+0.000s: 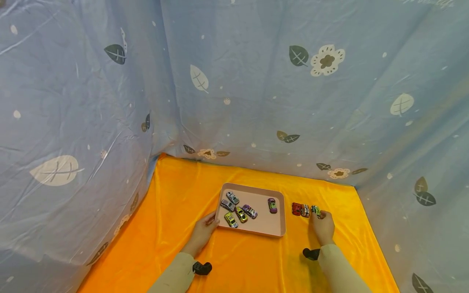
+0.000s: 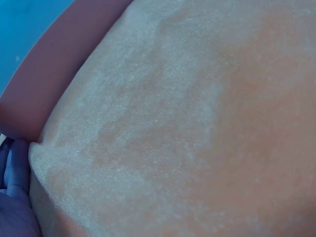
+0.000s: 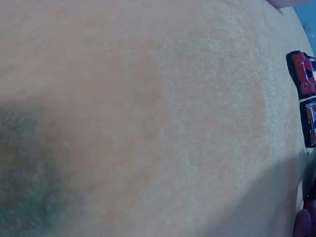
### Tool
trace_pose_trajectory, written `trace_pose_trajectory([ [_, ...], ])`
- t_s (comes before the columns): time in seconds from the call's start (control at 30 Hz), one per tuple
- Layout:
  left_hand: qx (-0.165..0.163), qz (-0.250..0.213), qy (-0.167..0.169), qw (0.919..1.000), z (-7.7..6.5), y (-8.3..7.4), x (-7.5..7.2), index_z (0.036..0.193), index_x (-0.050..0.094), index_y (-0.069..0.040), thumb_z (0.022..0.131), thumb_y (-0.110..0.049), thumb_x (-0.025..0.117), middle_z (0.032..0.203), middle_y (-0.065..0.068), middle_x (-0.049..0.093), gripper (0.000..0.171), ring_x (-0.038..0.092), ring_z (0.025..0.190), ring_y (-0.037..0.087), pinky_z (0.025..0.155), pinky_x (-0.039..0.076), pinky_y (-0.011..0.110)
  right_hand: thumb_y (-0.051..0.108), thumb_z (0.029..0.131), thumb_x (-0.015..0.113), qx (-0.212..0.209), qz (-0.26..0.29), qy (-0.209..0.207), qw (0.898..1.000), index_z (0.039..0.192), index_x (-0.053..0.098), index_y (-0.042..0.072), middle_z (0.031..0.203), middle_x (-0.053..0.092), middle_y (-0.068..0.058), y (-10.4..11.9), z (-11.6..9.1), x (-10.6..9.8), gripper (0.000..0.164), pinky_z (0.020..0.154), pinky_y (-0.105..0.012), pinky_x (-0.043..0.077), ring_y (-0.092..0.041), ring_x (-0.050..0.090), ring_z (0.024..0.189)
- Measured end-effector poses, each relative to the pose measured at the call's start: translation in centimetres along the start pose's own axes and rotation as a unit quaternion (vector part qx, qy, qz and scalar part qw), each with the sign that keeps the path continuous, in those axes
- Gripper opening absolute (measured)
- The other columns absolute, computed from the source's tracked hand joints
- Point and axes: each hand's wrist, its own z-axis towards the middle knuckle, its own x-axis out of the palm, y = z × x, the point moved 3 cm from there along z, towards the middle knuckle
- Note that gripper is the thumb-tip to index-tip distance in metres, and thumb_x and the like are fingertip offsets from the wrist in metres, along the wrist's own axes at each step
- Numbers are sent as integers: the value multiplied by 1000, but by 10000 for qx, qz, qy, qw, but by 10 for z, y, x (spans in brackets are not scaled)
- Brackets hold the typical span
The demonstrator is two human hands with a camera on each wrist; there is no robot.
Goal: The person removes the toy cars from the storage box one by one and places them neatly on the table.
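- While the left hand (image 1: 201,232) holds the tray (image 1: 261,224) near its near left corner, its fingers are bent and have this edge between them and the thumb.
- The right hand (image 1: 323,228) pinches the green car (image 1: 316,211) between nearly closed fingers, to the right of the tray; whether this car touches the cloth (image 1: 253,260), I cannot tell.
- Just left of it are the orange car (image 1: 305,210) and the red car (image 1: 296,208), side by side on the cloth.
- Inside the tray, five cars are grouped at the left: white (image 1: 232,197), grey (image 1: 228,205), lime (image 1: 231,220), yellow (image 1: 241,214) and white-purple (image 1: 250,211).
- One purple car (image 1: 272,205) is apart from them, near the tray's right wall.
- Both sleeves are pale, and each wrist carries a black device (image 1: 202,268).
- Behind hangs a blue curtain (image 1: 249,53) with leaves and flowers.
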Motion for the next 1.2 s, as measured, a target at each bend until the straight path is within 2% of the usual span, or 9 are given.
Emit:
trace_pose_trajectory([
  [0.4, 33, -57, 105, 9999, 0, -1, 0, 147, 43, -12, 98, -23, 59, 141, 15, 49, 54, 49, 127, 29, 99, 46, 39, 30, 100, 50, -41, 8, 111, 9999, 139, 35, -9, 127, 44, -29, 2, 1, 0, 58, 95, -55, 43, -43, 46, 115],
  [0.73, 56, 49, 22, 10000, -1, 0, -1, 146, 44, -10, 98, -22, 60, 140, 15, 50, 52, 51, 125, 29, 99, 47, 41, 25, 101, 49, -275, -63, 309, 9991, 142, 32, -9, 130, 43, -29, 6, -6, -2, 56, 95, -54, 43, -43, 44, 118],
  [0.97, 87, 52, -36, 9999, -5, -5, -2, 146, 44, -8, 98, -21, 59, 138, 17, 52, 52, 54, 122, 29, 98, 48, 40, 33, 101, 50, -649, -1, 291, 9975, 145, 33, -4, 135, 43, -25, 27, -9, -4, 60, 94, -52, 46, -39, 44, 121],
  [1.2, 77, 8, -9, 10000, -1, 2, -2, 146, 45, -12, 97, -22, 60, 139, 14, 52, 52, 51, 125, 29, 99, 47, 41, 51, 97, 50, -955, 62, 463, 9943, 145, 35, 2, 134, 46, -20, 51, -20, 4, 70, 94, -50, 46, -34, 45, 119],
])
